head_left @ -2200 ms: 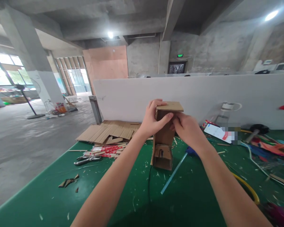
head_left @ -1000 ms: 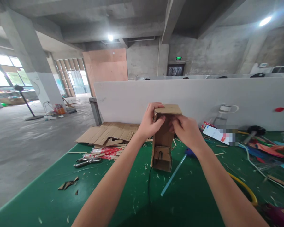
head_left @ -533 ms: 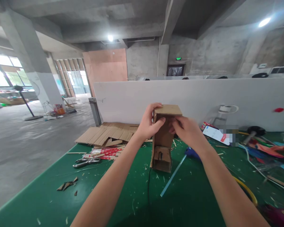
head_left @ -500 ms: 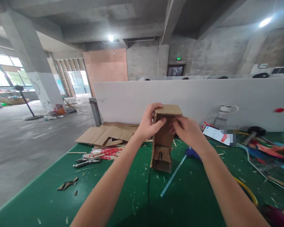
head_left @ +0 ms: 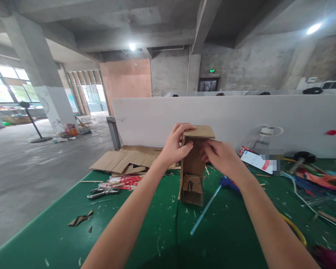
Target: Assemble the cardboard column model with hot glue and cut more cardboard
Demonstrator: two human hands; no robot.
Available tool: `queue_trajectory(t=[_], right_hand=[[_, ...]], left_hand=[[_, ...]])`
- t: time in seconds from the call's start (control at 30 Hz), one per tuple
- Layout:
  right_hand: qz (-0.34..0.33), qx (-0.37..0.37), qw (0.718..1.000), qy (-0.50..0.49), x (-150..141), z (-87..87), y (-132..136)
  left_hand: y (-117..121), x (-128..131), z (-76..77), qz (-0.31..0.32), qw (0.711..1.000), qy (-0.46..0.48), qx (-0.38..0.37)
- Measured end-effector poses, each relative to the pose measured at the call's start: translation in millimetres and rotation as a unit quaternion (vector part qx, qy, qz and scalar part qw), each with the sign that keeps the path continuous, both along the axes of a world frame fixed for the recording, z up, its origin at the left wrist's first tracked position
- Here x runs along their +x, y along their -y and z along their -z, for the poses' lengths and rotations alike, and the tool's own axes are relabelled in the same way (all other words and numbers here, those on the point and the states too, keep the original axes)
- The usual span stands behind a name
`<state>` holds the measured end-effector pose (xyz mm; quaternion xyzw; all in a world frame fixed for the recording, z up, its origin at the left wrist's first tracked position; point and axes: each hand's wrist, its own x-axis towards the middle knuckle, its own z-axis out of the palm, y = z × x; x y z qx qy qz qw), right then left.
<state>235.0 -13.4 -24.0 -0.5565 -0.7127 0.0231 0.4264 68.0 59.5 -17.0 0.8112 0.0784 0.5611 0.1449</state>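
A tall, open-fronted cardboard box (head_left: 194,160) stands upright on the green table, with a small compartment at its bottom and a dark cable leading out. My left hand (head_left: 180,144) grips its upper left edge, fingers over the top and thumb inside the opening. My right hand (head_left: 217,153) is at the upper right side, its fingers bent together just under the top panel; whether something small is between them I cannot make out. Close by on the right lies a blue glue gun (head_left: 228,183) with a long translucent blue glue stick (head_left: 205,211) pointing toward me.
Flat cardboard sheets (head_left: 128,157) lie at the back left, with red-and-white packets (head_left: 126,182) and metal pliers (head_left: 103,192) before them. Cardboard scraps (head_left: 80,219) are nearer. A phone (head_left: 256,161), a clear bottle (head_left: 266,134) and tangled materials occupy the right. A white partition (head_left: 156,119) borders the back.
My left thumb has shifted slightly down and left inside the box. The right hand stays at the upper right edge, a little lower. The box stands where it was.
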Motion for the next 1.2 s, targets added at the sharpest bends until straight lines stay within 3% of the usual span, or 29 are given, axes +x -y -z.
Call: queue_trajectory(t=[0.13, 0.23, 0.33, 0.43, 0.57, 0.77, 1.0, 1.2], right_hand=[[0.013, 0.001, 1.000, 0.022, -1.3, -3.1, 4.9], [0.106, 0.017, 0.988, 0.109, -1.5, -10.0, 17.8], [0.175, -0.016, 0.970, 0.169, -4.2, -19.4, 36.3], [0.094, -0.072, 0.990, 0.078, -14.2, -25.4, 47.8], [0.048, -0.032, 0.997, -0.060, -35.2, -19.3, 35.8], [-0.027, 0.033, 0.974, -0.220, -53.6, -3.9, 1.2], [0.035, 0.074, 0.980, -0.182, -47.3, -6.8, -10.8], [0.018, 0.062, 0.979, -0.193, -44.0, -9.4, -9.7]], left_hand=[[-4.1, 3.3, 2.4, -0.009, 1.000, 0.013, 0.010], [-5.8, 5.9, 5.2, -0.001, 1.000, 0.023, -0.009], [-2.6, 9.2, 7.9, 0.003, 0.999, 0.037, -0.024], [3.6, 13.4, 9.7, -0.015, 0.999, 0.038, -0.021], [8.3, 14.5, 9.3, -0.043, 0.998, 0.029, -0.021], [-0.9, -3.5, 2.7, 0.043, 0.996, -0.076, 0.009], [-15.1, -11.7, -6.6, 0.067, 0.990, -0.115, -0.040], [-23.3, -10.0, -14.4, 0.124, 0.974, -0.129, -0.135]])
